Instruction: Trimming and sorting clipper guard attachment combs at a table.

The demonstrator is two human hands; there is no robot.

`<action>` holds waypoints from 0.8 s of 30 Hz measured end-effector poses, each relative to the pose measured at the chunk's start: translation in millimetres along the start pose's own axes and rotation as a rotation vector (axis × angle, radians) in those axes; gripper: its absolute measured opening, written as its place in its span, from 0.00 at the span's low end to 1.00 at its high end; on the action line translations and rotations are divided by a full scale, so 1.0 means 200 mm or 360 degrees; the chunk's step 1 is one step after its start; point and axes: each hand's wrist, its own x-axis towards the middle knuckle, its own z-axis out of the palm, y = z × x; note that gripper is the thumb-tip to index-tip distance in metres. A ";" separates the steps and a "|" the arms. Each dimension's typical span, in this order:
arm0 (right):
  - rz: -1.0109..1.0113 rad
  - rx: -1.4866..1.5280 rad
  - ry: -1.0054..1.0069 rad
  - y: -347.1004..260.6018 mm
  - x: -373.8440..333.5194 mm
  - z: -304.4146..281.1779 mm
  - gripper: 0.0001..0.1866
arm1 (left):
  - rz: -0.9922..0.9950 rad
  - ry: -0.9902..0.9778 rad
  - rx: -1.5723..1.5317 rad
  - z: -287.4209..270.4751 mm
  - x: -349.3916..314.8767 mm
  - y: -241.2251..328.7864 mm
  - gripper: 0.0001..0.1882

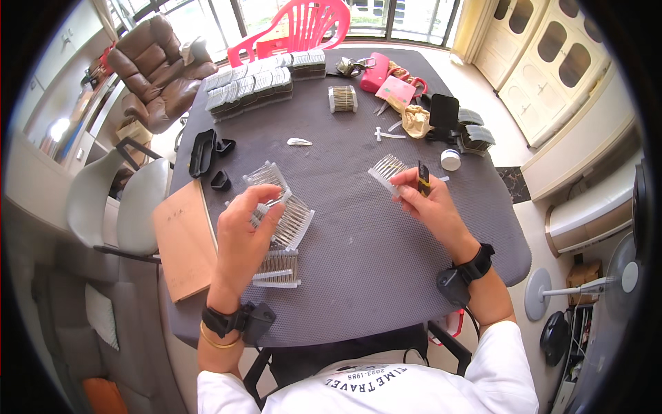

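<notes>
Evidently, the item under inspection is the pale, comb-like strip of thin metal prongs point(387, 170), held above the table point(365, 269), right of its middle. The right hand point(422, 200) is closed on its near end, thumb and fingers pinched together; a narrow black strip with yellow markings point(423, 178) stands up at the same fingers. I judge the item light, its pale edge fairly stiff, its slim prongs smooth and liable to bend or slip under pressure. Grip is best taken along the pale edge, clear of the prongs.

At the left, a loose pile of pale-edged racks of thin metal rods point(295, 222) lies on the table, with a further pale-edged rack point(277, 265) just nearer the person. The left hand point(247, 219) is curled over the pile, thumb and fingertips close together; whether they pinch a piece I cannot tell. Farther out, noted: a flat light-brown board point(185, 241) at the left edge and a small white round tub point(450, 160) beyond the right hand.
</notes>
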 end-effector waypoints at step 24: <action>-0.0387 -0.0445 -0.0457 -0.06 -0.05 0.24 0.10 | 0.0318 -0.0216 0.0494 -0.09 -0.32 -0.06 0.13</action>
